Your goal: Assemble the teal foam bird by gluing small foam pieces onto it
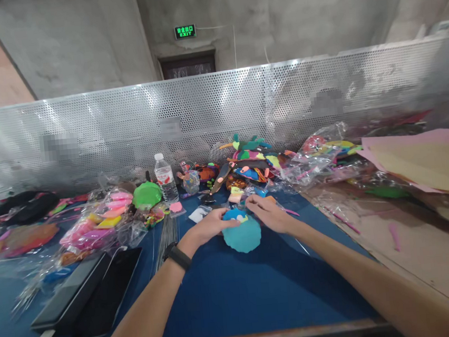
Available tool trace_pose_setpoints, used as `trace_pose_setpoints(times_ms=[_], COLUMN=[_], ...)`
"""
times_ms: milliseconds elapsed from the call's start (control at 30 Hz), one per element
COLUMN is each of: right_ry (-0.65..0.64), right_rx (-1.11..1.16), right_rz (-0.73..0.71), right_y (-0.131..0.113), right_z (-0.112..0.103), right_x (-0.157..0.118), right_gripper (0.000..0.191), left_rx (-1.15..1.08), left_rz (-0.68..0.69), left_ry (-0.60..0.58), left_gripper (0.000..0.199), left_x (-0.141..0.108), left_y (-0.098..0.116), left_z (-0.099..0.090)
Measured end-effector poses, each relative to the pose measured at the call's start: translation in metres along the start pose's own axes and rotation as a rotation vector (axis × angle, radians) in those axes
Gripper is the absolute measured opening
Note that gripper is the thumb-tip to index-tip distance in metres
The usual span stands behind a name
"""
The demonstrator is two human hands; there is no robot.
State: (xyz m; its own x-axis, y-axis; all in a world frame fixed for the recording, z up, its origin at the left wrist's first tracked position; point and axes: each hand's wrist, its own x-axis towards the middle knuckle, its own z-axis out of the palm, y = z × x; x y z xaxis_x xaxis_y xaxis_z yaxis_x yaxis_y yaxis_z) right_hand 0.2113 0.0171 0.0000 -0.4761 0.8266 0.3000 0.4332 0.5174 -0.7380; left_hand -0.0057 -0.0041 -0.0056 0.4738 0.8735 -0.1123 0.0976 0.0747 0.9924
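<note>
A figure of soft modelling clay lies on the blue tabletop, in the middle of the head view. Its turquoise body (242,238) is a wide, flattened round with an uneven edge. Above this sits a blue clay part (232,214) with white eye-like spots and a bit of yellow. My left hand (210,225) grips the blue part from the left, thumb laid across its front and the other fingers behind. At its upper right, my right hand (267,214) has its fingers bent and drawn together. What those fingertips hold, if anything, is too small to tell.
Behind the hands are heaped colourful clay pieces (248,169) and a water bottle (165,179). Bagged clay (95,223), thin wires (165,243), a power bank (72,292) and a phone (109,293) lie left. Pink and tan sheets (426,162) are on the right. A perforated metal panel (210,106) closes the back.
</note>
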Motion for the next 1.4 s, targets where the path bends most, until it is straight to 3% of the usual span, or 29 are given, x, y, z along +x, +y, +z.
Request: trace_pose_setpoints(times_ms=[133,300,400,633,800,967,1100,1267,1400], right_ry=[0.105,0.175,0.206,0.183,0.199,0.172,0.071,0.089,0.079], right_rx=[0.137,0.142,0.104,-0.236,-0.138,-0.113,-0.146,-0.063,-0.019], right_rz=[0.076,-0.094,-0.101,-0.137,-0.144,-0.143,-0.103,-0.133,-0.124], right_y=[0.001,-0.012,-0.015,-0.016,-0.018,-0.02,-0.023,-0.022,-0.021], right_z=[0.002,0.006,0.003,-0.006,-0.004,-0.003,-0.003,-0.003,-0.001], right_x=[0.002,0.002,0.0,-0.003,-0.002,-0.003,-0.005,-0.005,-0.005], right_gripper=[0.014,0.018,0.023,0.046,0.027,0.023,0.04,0.021,0.022], left_rx=[0.055,0.066,0.019,-0.102,-0.115,-0.104,-0.098,-0.072,-0.069], left_rz=[0.002,0.001,-0.011,0.004,-0.013,0.03,0.041,0.067,0.062], left_ry=[0.034,0.061,0.026,-0.079,-0.136,-0.105,-0.01,0.021,0.014], left_gripper=[0.047,0.042,0.04,0.048,0.051,0.05,0.051,0.048,0.047], left_x=[0.001,0.0,0.001,-0.002,-0.006,-0.001,0.003,0.004,0.002], left_y=[-0.002,-0.002,-0.003,0.002,0.005,-0.001,-0.006,-0.005,-0.001], left_z=[-0.001,0.001,0.0,-0.001,0.003,0.001,-0.004,-0.004,0.0])
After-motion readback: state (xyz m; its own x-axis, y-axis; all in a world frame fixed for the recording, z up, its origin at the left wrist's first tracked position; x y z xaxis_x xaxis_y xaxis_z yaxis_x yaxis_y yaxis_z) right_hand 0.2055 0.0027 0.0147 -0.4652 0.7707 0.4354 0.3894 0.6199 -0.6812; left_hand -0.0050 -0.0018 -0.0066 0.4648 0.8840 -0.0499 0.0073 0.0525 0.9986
